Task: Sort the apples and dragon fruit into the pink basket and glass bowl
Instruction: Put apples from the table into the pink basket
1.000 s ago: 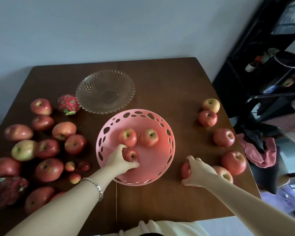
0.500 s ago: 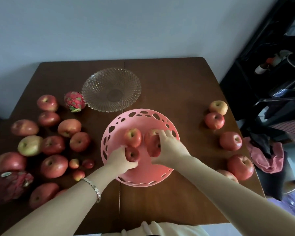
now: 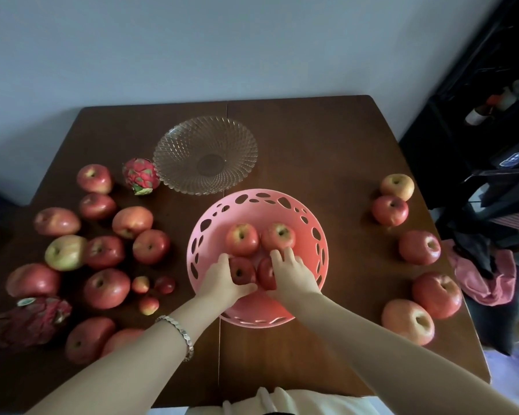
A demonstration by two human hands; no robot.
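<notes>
The pink basket (image 3: 313, 218) stands at the table's middle with two apples at its back, one (image 3: 241, 238) left and one (image 3: 279, 236) right. My left hand (image 3: 221, 281) grips a small red apple (image 3: 241, 271) in the basket's near half. Beside it, my right hand (image 3: 294, 274) holds another red apple (image 3: 265, 272), low inside the basket. The glass bowl (image 3: 206, 154) behind the basket holds nothing. A small dragon fruit (image 3: 140, 176) lies at the bowl's left, and a larger dragon fruit (image 3: 27, 322) lies at the near left edge.
Several apples crowd the table's left side, such as one red apple (image 3: 151, 245) and a yellow-green apple (image 3: 65, 252). Several more apples line the right edge, including one (image 3: 436, 295). Dark shelving (image 3: 492, 115) and pink cloth (image 3: 489, 283) lie off the right.
My right hand lifted an apple from the table's near right, carried it left over the basket and lowered it beside the left hand's apple. The left hand stayed in place.
</notes>
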